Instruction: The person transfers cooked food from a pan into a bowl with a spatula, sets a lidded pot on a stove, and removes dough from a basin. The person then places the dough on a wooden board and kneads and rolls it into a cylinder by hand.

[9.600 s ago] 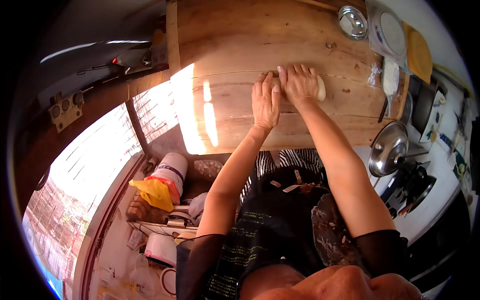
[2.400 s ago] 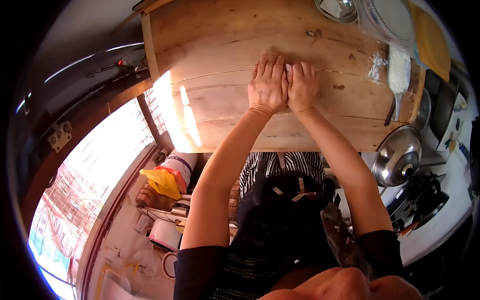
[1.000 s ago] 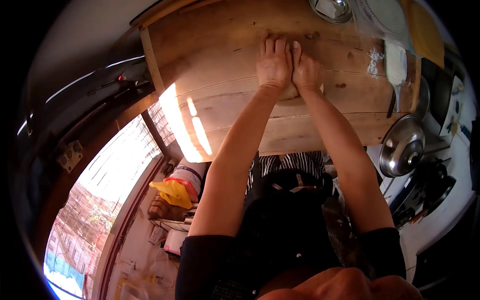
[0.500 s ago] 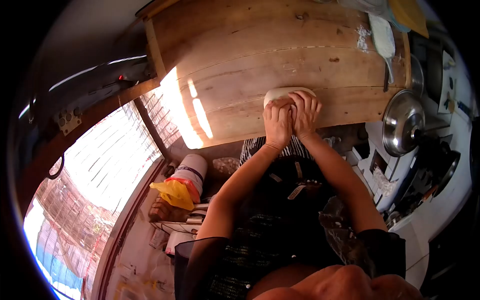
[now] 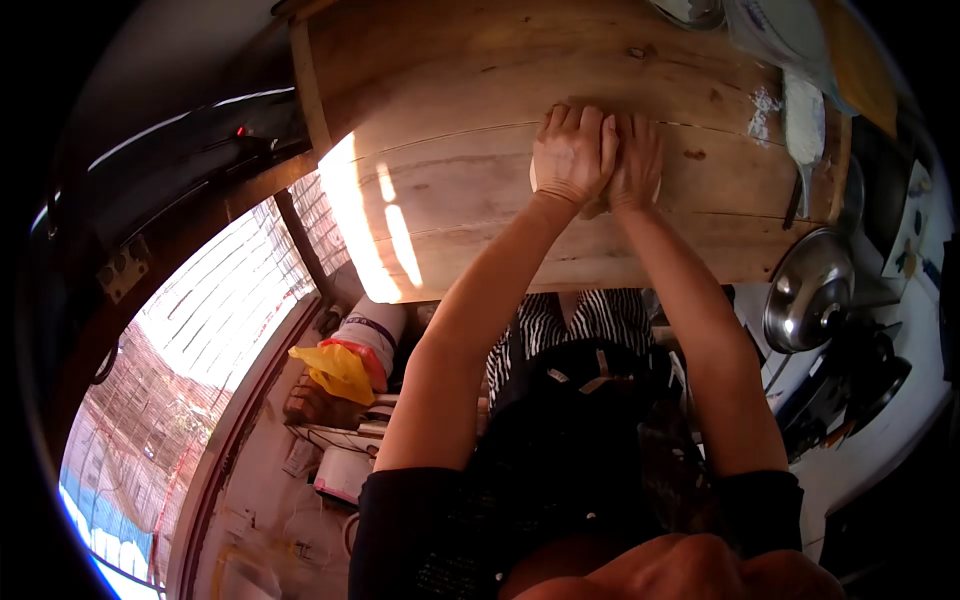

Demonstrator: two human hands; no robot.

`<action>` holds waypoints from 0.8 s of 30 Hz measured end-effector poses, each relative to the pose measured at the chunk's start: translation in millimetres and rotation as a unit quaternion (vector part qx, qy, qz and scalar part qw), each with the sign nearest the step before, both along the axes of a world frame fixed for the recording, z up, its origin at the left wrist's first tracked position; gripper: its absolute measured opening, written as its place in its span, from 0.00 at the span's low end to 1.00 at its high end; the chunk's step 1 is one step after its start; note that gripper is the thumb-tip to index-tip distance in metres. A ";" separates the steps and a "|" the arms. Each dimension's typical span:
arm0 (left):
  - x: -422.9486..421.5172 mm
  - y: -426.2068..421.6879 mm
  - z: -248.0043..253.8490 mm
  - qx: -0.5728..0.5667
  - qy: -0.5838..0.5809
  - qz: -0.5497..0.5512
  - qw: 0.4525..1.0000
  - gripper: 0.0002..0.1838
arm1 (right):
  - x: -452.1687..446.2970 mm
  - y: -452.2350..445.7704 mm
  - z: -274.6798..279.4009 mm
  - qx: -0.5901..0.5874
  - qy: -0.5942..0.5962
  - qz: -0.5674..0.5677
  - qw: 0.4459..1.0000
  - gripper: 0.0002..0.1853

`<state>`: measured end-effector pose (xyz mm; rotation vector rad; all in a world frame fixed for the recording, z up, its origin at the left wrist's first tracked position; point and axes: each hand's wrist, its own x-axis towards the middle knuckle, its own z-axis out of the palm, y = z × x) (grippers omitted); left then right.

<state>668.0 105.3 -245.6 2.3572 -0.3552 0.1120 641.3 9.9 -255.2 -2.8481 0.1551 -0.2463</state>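
Pale dough (image 5: 534, 181) lies on the wooden board (image 5: 470, 185), mostly hidden under my two hands, with a little of it showing at the outer sides. My left hand (image 5: 574, 155) presses down on it, fingers bent over its far side. Close against the left, my right hand (image 5: 636, 162) bears on the dough too, its fingers pointing away from me. Both arms are stretched forward over the board's near edge.
At the right of the board lie a flour-covered scoop (image 5: 803, 120) and a patch of flour (image 5: 763, 113). A metal lid (image 5: 805, 285) stands beyond the right edge. A yellow bag (image 5: 335, 370) sits below left, near a bright window (image 5: 220, 300).
Both hands have pushed forward, away from my body, onto the dough, and the arms are straighter. The dough is more covered by the hands. The view has shifted slightly.
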 end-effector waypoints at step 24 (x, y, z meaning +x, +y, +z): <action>-128.4 -5.6 13.5 0.114 -0.033 0.210 0.970 0.13 | -80.1 -5.7 23.2 0.111 -0.008 0.179 0.977 0.10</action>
